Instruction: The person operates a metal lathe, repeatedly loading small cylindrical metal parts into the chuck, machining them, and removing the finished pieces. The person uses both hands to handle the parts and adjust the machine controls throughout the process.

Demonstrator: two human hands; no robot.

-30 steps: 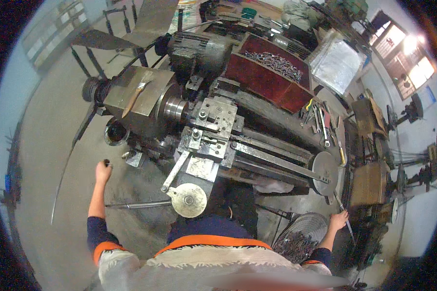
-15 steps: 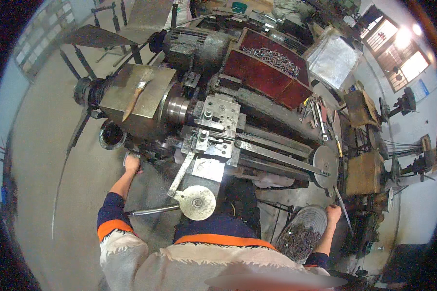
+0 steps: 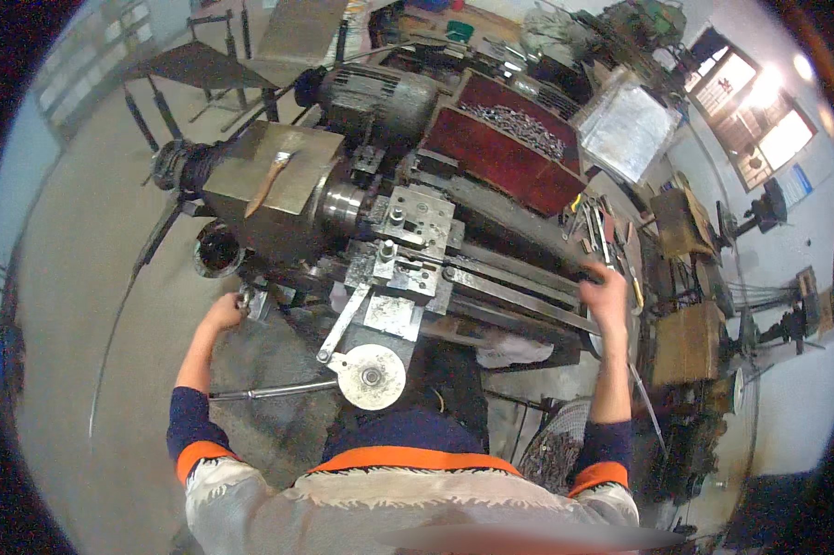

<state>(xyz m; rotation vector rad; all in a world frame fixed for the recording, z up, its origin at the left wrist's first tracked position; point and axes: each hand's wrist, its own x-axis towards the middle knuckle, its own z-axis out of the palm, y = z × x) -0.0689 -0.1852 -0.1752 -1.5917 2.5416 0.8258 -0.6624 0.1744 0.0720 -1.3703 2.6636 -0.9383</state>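
Note:
A small lathe stands before me, with its tool post (image 3: 389, 254) in the middle and a round chuck (image 3: 343, 206) to the left. Below the headstock, my left hand (image 3: 221, 314) is closed beside a small metal fitting (image 3: 258, 303); what its fingers hold is hidden. My right hand (image 3: 605, 294) is raised over the right end of the lathe bed with curled fingers; anything in them is too small to make out. A round handwheel plate (image 3: 371, 376) with a long bar (image 3: 278, 390) sits close to my waist.
A dark red tray (image 3: 500, 166) with many small metal parts stands behind the lathe. Wrenches and other hand tools (image 3: 607, 231) lie right of it. A brush (image 3: 267, 185) rests on the headstock cover. A wire basket (image 3: 579, 412) of dark metal pieces is by my right arm.
My right hand has risen from beside the basket to the right end of the lathe bed. My left hand has shifted slightly left. The view has moved a little.

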